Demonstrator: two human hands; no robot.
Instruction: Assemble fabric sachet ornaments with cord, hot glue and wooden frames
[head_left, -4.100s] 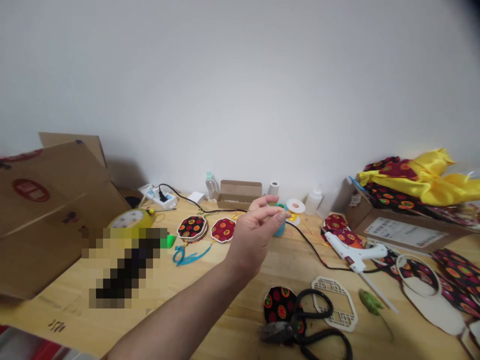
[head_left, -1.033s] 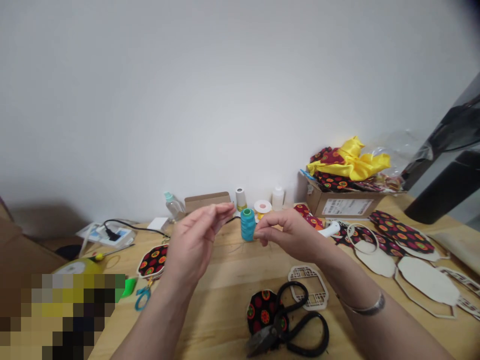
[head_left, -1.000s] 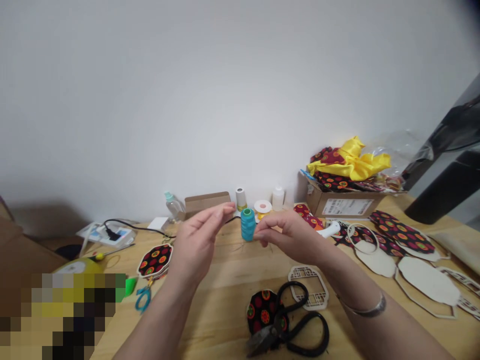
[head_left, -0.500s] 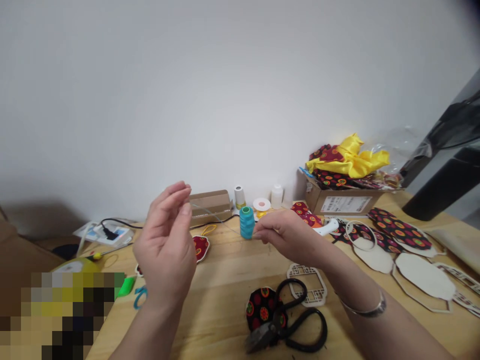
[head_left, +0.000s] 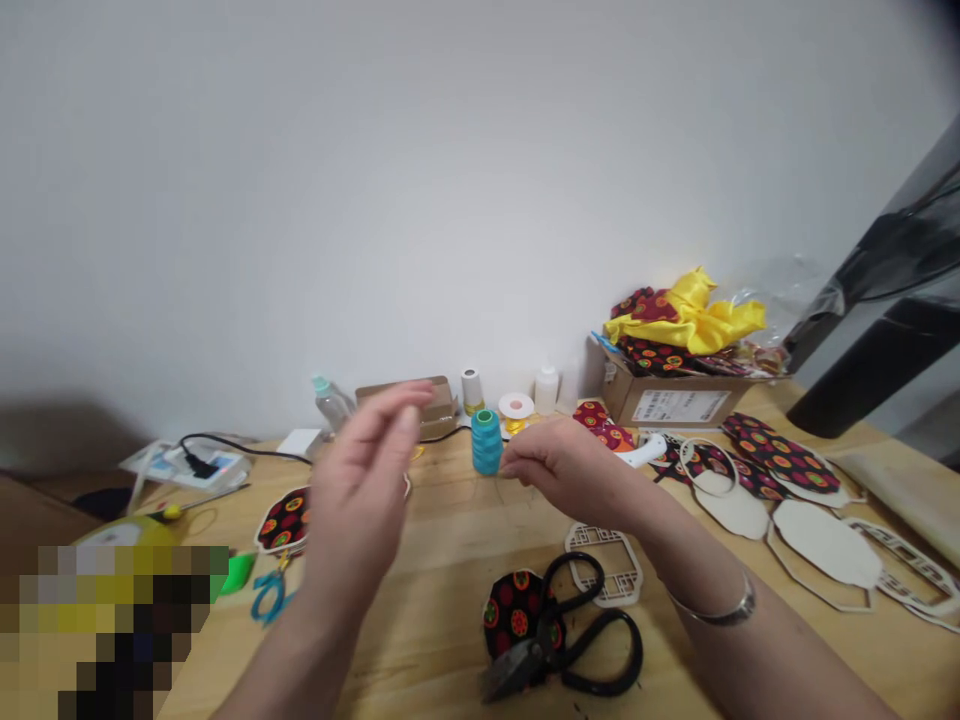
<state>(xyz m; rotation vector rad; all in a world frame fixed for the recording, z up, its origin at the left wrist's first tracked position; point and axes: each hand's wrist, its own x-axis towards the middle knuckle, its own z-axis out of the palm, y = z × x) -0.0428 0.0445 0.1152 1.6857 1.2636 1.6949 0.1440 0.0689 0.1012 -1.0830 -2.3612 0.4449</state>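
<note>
My left hand (head_left: pixel 364 490) is raised over the table, its thumb and fingers brought together in a pinch on the thread; the strand itself is too fine to follow here. Beside the teal thread spool (head_left: pixel 487 442), my right hand (head_left: pixel 559 468) pinches the thread, and a faint strand hangs below its fingertips. Nearer to me, large black-handled scissors (head_left: pixel 600 655) lie partly on a round patterned fabric piece (head_left: pixel 517 620). A pale lattice frame (head_left: pixel 628 585) lies just behind the handles.
A cardboard box (head_left: pixel 664 395) with yellow cloth stands at the back right. Pale panels (head_left: pixel 825 540) and patterned pieces (head_left: pixel 780 455) spread along the right. Small teal scissors (head_left: pixel 271 592), another patterned piece (head_left: pixel 283 520) and a power strip (head_left: pixel 217 470) are on the left. A spray bottle (head_left: pixel 330 402) stands by the wall.
My left hand has moved right and tilted toward the right hand, narrowing the gap. The thread seen stretched between the hands is hardly visible now. The view has shifted slightly.
</note>
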